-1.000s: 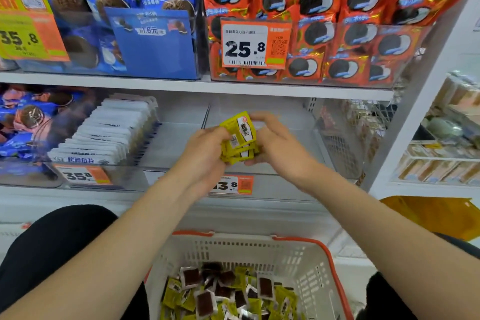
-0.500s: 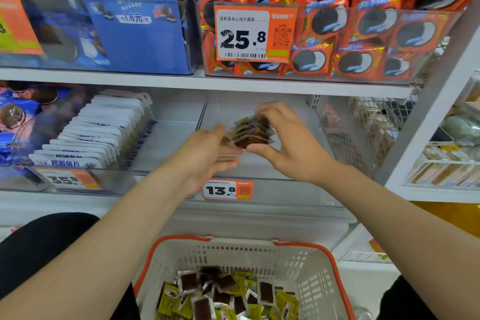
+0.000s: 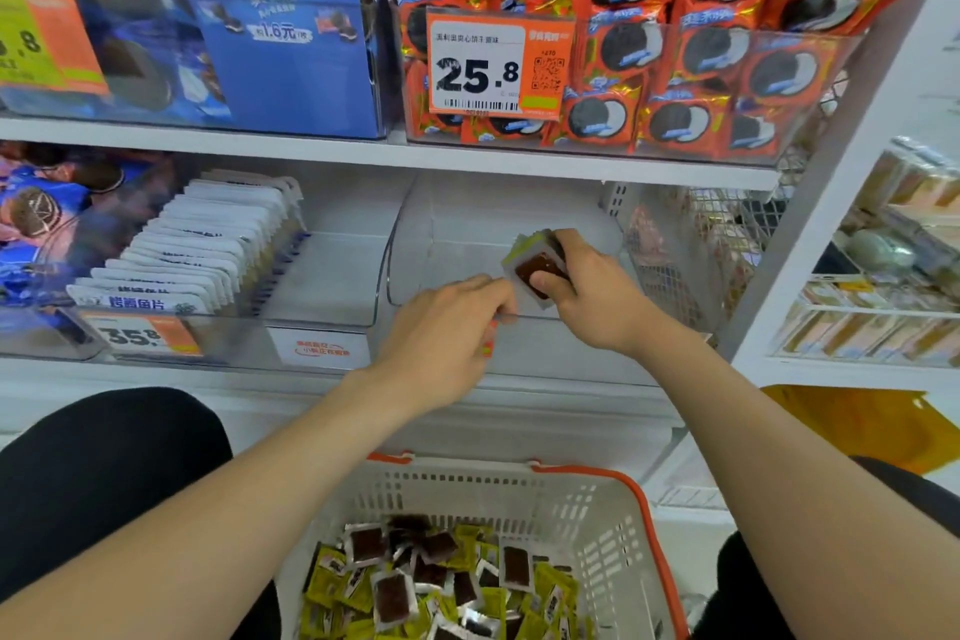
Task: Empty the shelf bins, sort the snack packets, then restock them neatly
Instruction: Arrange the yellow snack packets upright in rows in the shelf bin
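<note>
Nearest, the white basket [image 3: 644, 525] with its orange rim sits between the person's knees and holds a loose heap of snack packets [image 3: 441, 582]: small flat squares, some showing yellow-green wrappers, others a clear window over a dark brown slab. They look light and fairly stiff for their size, with slick film that would let a stack slide apart, so a pinch across the flat faces, thumb on one side and fingers on the other, seems the safest hold. Beyond the basket, the left hand [image 3: 447, 327] lies at the front lip of the clear bin [image 3: 467, 244], fingers bent over the edge; whether it grips or merely rests there cannot be told. Just beside it, the right hand [image 3: 597, 296] pinches a small stack [image 3: 537, 265] of the same packets, thumb on the brown window, held just above the bin's bare floor. Farther left stands a neat row of white packets [image 3: 208, 244], and on the shelf above, red cookie packs [image 3: 675, 42].
</note>
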Tool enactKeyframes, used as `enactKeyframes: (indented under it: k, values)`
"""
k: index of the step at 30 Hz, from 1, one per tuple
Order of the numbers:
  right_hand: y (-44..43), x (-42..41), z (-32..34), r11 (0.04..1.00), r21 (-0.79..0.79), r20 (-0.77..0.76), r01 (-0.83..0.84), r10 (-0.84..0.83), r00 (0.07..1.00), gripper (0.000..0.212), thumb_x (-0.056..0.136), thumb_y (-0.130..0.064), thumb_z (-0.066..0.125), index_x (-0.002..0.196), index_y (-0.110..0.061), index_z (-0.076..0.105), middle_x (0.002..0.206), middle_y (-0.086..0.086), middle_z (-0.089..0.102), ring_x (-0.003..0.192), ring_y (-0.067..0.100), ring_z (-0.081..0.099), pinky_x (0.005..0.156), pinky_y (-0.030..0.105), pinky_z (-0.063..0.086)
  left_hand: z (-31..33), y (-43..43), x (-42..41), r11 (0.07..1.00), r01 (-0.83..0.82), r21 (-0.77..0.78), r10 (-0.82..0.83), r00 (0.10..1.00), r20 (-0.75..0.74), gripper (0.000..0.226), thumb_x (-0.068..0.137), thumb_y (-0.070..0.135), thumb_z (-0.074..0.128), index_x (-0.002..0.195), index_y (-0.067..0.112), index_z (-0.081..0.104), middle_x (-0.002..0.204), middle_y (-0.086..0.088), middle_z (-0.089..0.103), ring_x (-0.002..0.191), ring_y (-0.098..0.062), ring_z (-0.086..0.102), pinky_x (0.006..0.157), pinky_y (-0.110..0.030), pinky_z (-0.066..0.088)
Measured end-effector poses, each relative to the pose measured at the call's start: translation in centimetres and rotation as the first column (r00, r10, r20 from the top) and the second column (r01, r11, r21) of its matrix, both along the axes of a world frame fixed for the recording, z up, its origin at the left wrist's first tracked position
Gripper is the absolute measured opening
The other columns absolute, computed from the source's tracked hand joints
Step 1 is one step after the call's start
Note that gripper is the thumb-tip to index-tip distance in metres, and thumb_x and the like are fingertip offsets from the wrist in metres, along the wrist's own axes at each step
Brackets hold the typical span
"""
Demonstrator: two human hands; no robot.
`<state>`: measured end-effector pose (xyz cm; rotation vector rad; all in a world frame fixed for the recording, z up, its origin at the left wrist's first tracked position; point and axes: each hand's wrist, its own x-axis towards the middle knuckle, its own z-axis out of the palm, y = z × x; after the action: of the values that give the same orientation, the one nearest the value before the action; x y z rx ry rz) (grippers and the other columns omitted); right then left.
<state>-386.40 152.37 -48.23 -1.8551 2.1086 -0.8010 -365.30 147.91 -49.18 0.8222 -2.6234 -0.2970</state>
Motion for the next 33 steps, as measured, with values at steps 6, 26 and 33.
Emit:
enactKeyframes:
  k: [6,26,33]
  values:
    - [0.7,0.5,-0.3,0.995,0.093,0.043,-0.043,0.039,0.998,0.041,0.106,-0.027,0.058,0.141,-0.012,0.043,0.119,0.007,0.061,0.101,0.028,0.058,0.079,0.036,0.041,0.4,1.5,1.6,0.992,0.092,0.087,-0.097,0.993,0.065,0.028,0.088,0.01,0.063,0.101,0.033,0.054,0.1,0.016,0.059,0.092,-0.013,0.06,0.076,-0.042,0.053]
    - [-11.2,5.3,-3.9,0.977,0.211,-0.222,-0.037,0.084,0.971,0.038,0.104,-0.03,0.057,0.128,-0.013,0.032,0.126,0.015,0.053,0.102,0.037,0.051,0.085,0.054,0.05,2.3,-5.5,4.3,0.842,-0.382,0.38,0.37,0.923,0.106,0.051,0.096,0.014,0.054,0.143,0.011,0.036,0.119,-0.016,0.056,0.112,-0.04,0.057,0.085,-0.041,0.048]
    - [-13.6,5.0,-4.7,0.926,0.375,-0.026,-0.036,0.05,0.998,0.035,0.106,-0.036,0.046,0.126,-0.012,0.03,0.116,0.012,0.054,0.1,0.032,0.057,0.08,0.044,0.049,2.3,-5.3,4.1,0.849,-0.343,0.401,0.345,0.936,0.07,0.043,0.097,0.009,0.052,0.137,0.009,0.037,0.112,-0.011,0.048,0.102,-0.034,0.055,0.078,-0.038,0.041]
